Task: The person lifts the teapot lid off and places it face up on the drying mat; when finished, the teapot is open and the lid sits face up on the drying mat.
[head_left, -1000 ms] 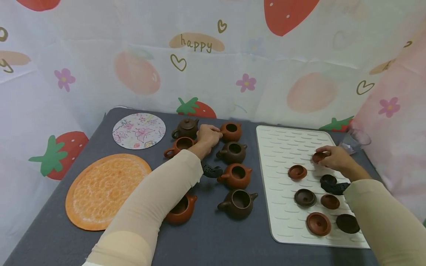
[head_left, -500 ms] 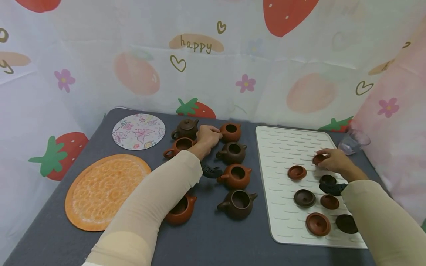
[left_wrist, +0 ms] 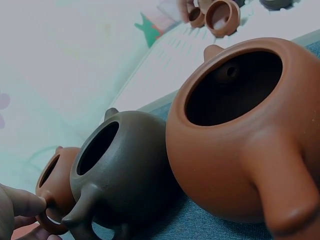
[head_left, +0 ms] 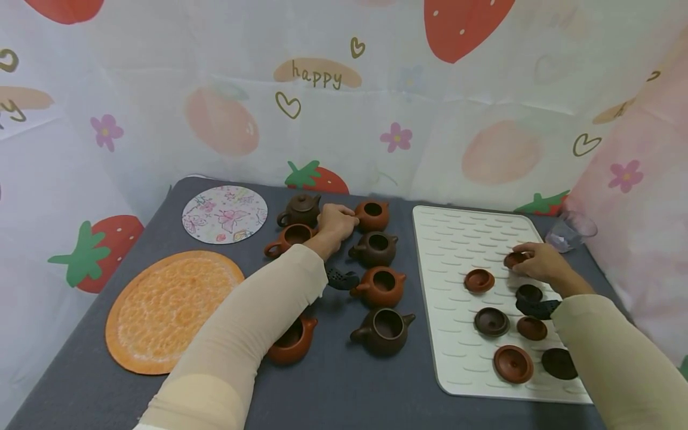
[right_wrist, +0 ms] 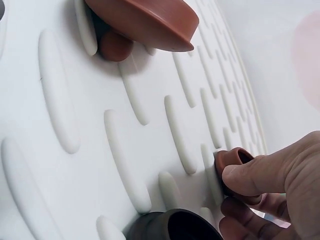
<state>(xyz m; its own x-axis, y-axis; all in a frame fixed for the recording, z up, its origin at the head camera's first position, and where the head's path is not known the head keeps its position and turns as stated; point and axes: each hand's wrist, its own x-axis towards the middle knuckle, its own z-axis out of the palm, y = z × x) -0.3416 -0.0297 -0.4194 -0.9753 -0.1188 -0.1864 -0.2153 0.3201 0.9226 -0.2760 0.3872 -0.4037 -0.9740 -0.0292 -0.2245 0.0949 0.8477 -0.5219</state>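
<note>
In the head view my left hand [head_left: 337, 222] pinches the handle of the farthest reddish-brown clay teapot [head_left: 375, 224], which stands lidless in the right-hand row. The left wrist view shows thumb and fingers at that teapot's [left_wrist: 64, 182] handle, beyond a dark teapot [left_wrist: 137, 165] and a nearer reddish one [left_wrist: 220, 165]. My right hand [head_left: 541, 263] pinches a small reddish-brown teapot lid [head_left: 513, 259] low over the white ridged mat [head_left: 446, 239]. Seen from the right wrist, the lid [right_wrist: 226, 161] is tipped on edge, hollow side toward the palm.
Several upturned lids lie on the mat, including a reddish one [head_left: 479, 280] and a dark one [head_left: 491, 322]. Behind the right hand lies a clear glass [head_left: 570, 232]. A lidded dark teapot [head_left: 302, 210] stands left of the left hand; two round mats [head_left: 172, 310] lie farther left.
The head view has tilted slightly. My left hand keeps its pinch on the teapot handle, and my right hand stays by the same spot with the lid, shifting only a little.
</note>
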